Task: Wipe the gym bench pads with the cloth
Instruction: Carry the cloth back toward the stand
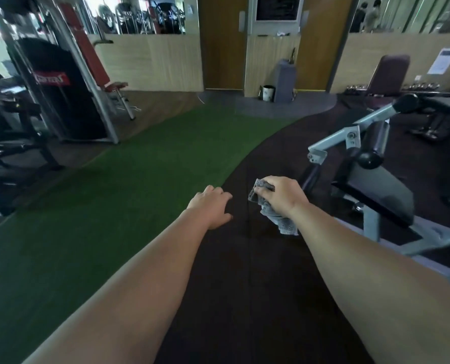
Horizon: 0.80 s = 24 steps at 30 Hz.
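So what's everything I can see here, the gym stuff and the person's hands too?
cloth: one, grey, bunched in the right hand
bench pad: one, black, on the right, near the cloth
bench frame: one, pale grey metal, right
turf strip: one, green, across the middle of the floor
rubber floor: one, dark, under the arms
weight machine: one, black with a red label, far left
stand: one, grey, by the far wall
door: one, brown wood, far wall
left hand: one, fingers relaxed, holding nothing
right hand: one, gripping the cloth
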### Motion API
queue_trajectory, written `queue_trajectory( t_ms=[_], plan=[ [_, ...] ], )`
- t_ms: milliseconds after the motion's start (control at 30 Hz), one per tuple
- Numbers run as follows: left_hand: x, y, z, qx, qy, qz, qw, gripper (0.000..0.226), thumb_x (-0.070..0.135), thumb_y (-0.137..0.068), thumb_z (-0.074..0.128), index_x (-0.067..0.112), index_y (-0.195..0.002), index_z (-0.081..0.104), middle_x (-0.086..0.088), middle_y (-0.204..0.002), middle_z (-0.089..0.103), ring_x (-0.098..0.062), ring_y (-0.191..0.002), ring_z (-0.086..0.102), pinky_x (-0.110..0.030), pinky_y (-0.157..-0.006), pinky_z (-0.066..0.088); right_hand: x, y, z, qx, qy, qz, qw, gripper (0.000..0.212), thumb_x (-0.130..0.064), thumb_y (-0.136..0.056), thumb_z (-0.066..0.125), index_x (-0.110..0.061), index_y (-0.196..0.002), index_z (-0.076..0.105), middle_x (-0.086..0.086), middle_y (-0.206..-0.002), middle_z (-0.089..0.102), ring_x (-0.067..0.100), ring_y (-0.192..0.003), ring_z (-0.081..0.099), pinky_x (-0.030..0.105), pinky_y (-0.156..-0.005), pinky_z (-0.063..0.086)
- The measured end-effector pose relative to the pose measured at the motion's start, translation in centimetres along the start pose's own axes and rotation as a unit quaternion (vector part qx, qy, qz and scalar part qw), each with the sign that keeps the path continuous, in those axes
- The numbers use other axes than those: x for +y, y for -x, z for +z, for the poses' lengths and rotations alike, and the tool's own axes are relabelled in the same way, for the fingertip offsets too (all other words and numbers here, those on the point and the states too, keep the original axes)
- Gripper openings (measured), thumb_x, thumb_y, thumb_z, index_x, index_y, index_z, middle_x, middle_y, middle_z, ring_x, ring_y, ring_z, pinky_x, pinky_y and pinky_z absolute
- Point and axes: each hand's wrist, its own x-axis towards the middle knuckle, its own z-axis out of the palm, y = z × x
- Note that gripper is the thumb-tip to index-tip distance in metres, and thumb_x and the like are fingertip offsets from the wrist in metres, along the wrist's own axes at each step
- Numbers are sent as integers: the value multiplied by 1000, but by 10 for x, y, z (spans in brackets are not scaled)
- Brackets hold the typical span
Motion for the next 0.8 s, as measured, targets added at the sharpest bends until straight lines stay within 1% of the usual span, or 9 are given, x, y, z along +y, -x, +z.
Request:
queue_trajectory(
  t_ms=[67,133,200,333,433,500,567,633,800],
  plan=[
    [-14,-49,-8,2,-5,5,1000,70,53,-96,63,25,-155,40,-3,-153,45,-26,-144,34,-47,-112,39,7,-50,-4,2,5,2,1000,26,-43,-98,65,-24,-114,72,-8,-97,68,14,-96,64,30,-75,44],
    [-31,-101,-16,3,-11,12,1000,70,53,-96,62,25,-156,39,-4,-153,44,-26,-144,34,-47,-113,40,15,-101,-4,10,5,8,1000,30,-44,-98,65,-24,-120,70,-7,-103,69,16,-100,65,30,-77,45],
    [-51,-156,-21,6,-19,22,1000,70,52,-96,62,25,-156,39,-4,-153,44,-26,-144,34,-47,-113,40,23,-154,-2,24,8,10,1000,32,-44,-98,64,-23,-122,70,-5,-105,69,15,-100,64,30,-76,44],
    [-87,-258,-31,2,-32,51,998,70,52,-96,62,25,-156,39,-4,-153,45,-26,-144,34,-48,-113,41,38,-248,3,54,15,23,998,22,-43,-98,64,-22,-104,71,-10,-88,66,13,-87,63,25,-62,39],
    [-110,-336,-45,-7,-50,76,996,69,52,-97,61,25,-156,38,-4,-152,45,-27,-144,35,-48,-112,42,47,-319,2,72,10,56,996,21,-43,-99,64,-23,-93,65,-11,-82,63,13,-79,60,24,-57,36],
    [-121,-386,-56,-4,-51,90,995,69,51,-97,61,25,-156,38,-5,-152,46,-27,-143,36,-48,-112,42,55,-364,-2,73,0,75,995,29,-41,-99,65,-18,-82,58,-8,-73,59,10,-64,54,27,-53,34],
    [-130,-439,-64,-3,-54,104,993,68,51,-97,62,24,-155,40,-4,-152,46,-26,-143,36,-48,-112,42,67,-409,-6,76,-5,96,992,36,-41,-98,65,-14,-77,56,-2,-67,57,12,-54,47,30,-51,34],
    [-135,-494,-68,-2,-55,113,992,68,51,-96,62,24,-155,40,-4,-152,46,-27,-143,36,-48,-112,43,85,-455,-11,79,-4,108,991,36,-42,-98,64,-14,-77,57,1,-66,57,14,-53,47,32,-51,35],
    [-133,-636,-75,-5,-55,119,991,69,51,-96,62,25,-156,39,-5,-153,45,-27,-144,35,-48,-110,44,144,-580,-33,87,-5,118,989,36,-43,-97,64,-18,-73,54,-2,-65,55,14,-54,48,33,-53,36]
  ],
)
